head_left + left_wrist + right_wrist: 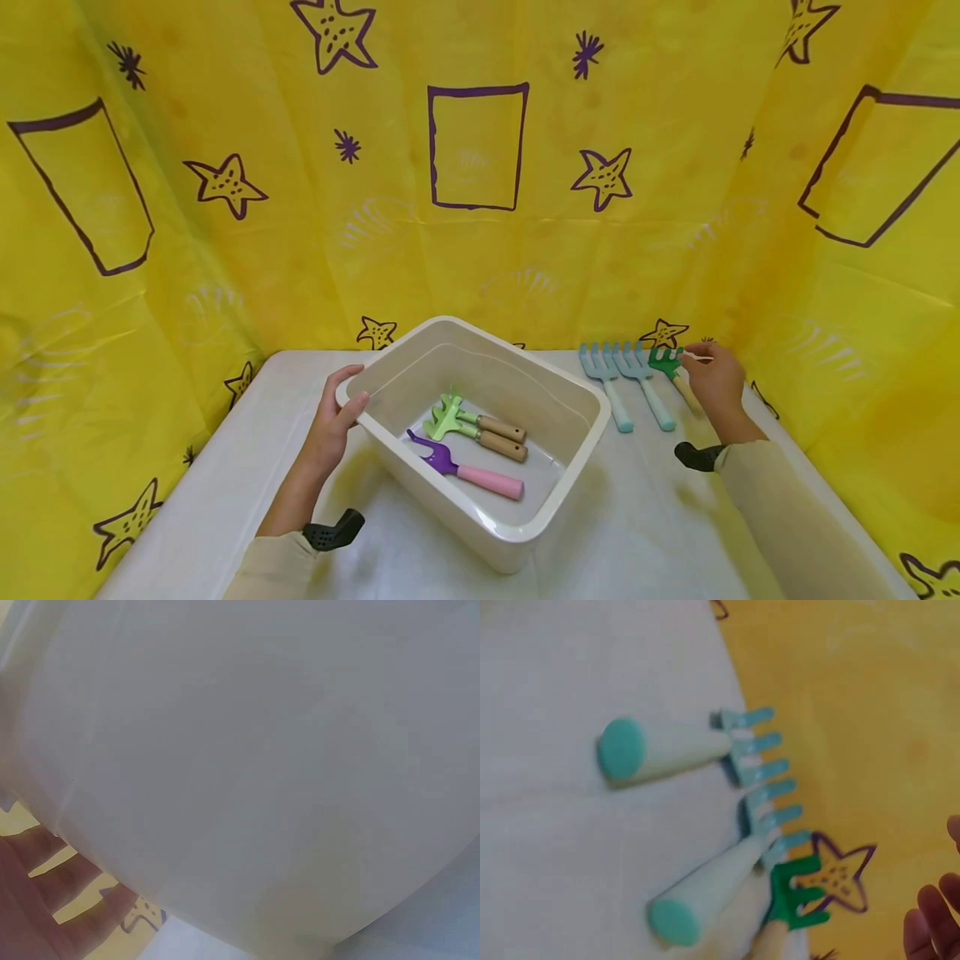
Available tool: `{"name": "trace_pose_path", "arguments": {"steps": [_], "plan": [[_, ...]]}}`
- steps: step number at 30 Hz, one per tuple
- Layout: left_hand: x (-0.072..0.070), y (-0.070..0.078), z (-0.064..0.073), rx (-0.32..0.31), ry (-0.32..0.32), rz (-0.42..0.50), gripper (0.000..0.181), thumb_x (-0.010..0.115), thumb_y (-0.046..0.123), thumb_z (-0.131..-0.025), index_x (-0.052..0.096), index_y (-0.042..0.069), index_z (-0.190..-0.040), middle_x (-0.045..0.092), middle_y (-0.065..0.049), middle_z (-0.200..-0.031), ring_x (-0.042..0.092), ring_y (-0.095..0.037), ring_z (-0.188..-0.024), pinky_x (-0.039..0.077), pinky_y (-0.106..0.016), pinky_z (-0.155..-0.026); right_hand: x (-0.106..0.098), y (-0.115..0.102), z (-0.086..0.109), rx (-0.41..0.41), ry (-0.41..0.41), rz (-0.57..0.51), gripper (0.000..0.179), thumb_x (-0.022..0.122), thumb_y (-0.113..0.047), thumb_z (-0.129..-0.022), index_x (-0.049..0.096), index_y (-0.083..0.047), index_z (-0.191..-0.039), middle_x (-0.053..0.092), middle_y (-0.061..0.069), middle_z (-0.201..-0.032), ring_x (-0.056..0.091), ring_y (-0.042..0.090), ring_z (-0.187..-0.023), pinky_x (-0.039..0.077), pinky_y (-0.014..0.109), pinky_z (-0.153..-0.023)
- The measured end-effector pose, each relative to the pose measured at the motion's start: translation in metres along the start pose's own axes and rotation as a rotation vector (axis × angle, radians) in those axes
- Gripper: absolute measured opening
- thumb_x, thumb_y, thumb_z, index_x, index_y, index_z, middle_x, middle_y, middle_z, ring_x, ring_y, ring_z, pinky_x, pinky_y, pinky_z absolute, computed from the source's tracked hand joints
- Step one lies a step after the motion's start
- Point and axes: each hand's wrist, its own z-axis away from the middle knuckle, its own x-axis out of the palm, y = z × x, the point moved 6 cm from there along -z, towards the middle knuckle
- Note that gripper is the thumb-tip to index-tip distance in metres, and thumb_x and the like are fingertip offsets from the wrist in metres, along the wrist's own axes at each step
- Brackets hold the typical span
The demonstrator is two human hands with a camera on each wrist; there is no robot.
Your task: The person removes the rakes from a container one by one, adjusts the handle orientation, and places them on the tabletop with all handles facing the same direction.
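From where I stand, the person's left hand (pixel 333 417) grips one corner of a white plastic bin (pixel 517 392), thumb over the rim and fingers outside; the bin is turned cornerwise over the tabletop (pixel 630 500). In it lie two light green rakes (pixel 501 445) with wooden handles, close together, and a purple fork (pixel 489 480) with a pink handle beside them.

The right hand (pixel 712 379), fingers slightly bent and apart, holds nothing and hovers beside the green fork (pixel 665 361); I can't tell whether a fingertip touches it. That fork lies on the tabletop to the right of two pale blue forks (pixel 617 408), all with tines toward the yellow sheeting (pixel 480 279).

Purple stars and outlined shapes decorate the sheeting, with paler marks too faint to make out clearly. A black device (pixel 333 531) sits at each wrist.
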Motion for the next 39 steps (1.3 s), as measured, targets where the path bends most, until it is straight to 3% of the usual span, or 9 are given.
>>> {"name": "trace_pose_path", "arguments": {"steps": [9, 17, 22, 32, 39], "plan": [[0.000, -0.002, 0.000, -0.006, -0.007, -0.009, 0.047, 0.046, 0.016, -0.102, 0.029, 0.010, -0.145, 0.041, -0.018, -0.139, 0.054, -0.026, -0.109, 0.046, -0.023, -0.084, 0.004, -0.056, -0.003, -0.104, -0.044, -0.078, 0.036, 0.060, -0.028, -0.097, 0.063, 0.001, -0.118, 0.059, 0.018, -0.116, 0.057, 0.030, -0.097, 0.046, 0.018, -0.060], [0.000, -0.002, 0.000, -0.005, -0.008, -0.014, 0.047, 0.047, 0.020, -0.102, 0.030, 0.009, -0.144, 0.042, -0.017, -0.138, 0.051, -0.036, -0.112, 0.046, -0.025, -0.084, 0.014, -0.109, 0.005, -0.232, -0.065, -0.190, 0.034, 0.063, -0.029, -0.095, 0.064, -0.002, -0.116, 0.060, 0.016, -0.116, 0.057, 0.024, -0.092, 0.047, 0.020, -0.059], [0.001, -0.004, -0.001, -0.014, -0.015, -0.016, 0.048, 0.047, 0.021, -0.102, 0.029, 0.010, -0.144, 0.041, -0.018, -0.138, 0.050, -0.037, -0.114, 0.046, -0.026, -0.085, 0.023, -0.136, 0.008, -0.322, -0.072, -0.219, 0.028, 0.066, -0.022, -0.094, 0.065, 0.000, -0.113, 0.060, 0.015, -0.114, 0.055, 0.023, -0.093, 0.047, 0.018, -0.065], [0.002, -0.002, 0.000, -0.003, -0.015, -0.009, 0.047, 0.046, 0.019, -0.102, 0.029, 0.010, -0.145, 0.043, -0.018, -0.137, 0.051, -0.035, -0.112, 0.046, -0.027, -0.085, 0.050, -0.182, 0.025, -0.434, -0.243, -0.286, 0.028, 0.069, -0.015, -0.091, 0.063, -0.001, -0.115, 0.059, 0.015, -0.117, 0.057, 0.029, -0.098, 0.050, 0.021, -0.069], [0.000, -0.003, -0.002, -0.002, -0.012, -0.004, 0.048, 0.047, 0.020, -0.102, 0.028, 0.009, -0.145, 0.040, -0.018, -0.140, 0.050, -0.036, -0.113, 0.046, -0.025, -0.085, 0.065, -0.206, 0.043, -0.472, -0.382, -0.246, 0.033, 0.070, -0.015, -0.090, 0.061, -0.007, -0.121, 0.057, 0.010, -0.118, 0.059, 0.026, -0.097, 0.054, 0.035, -0.077]]}}
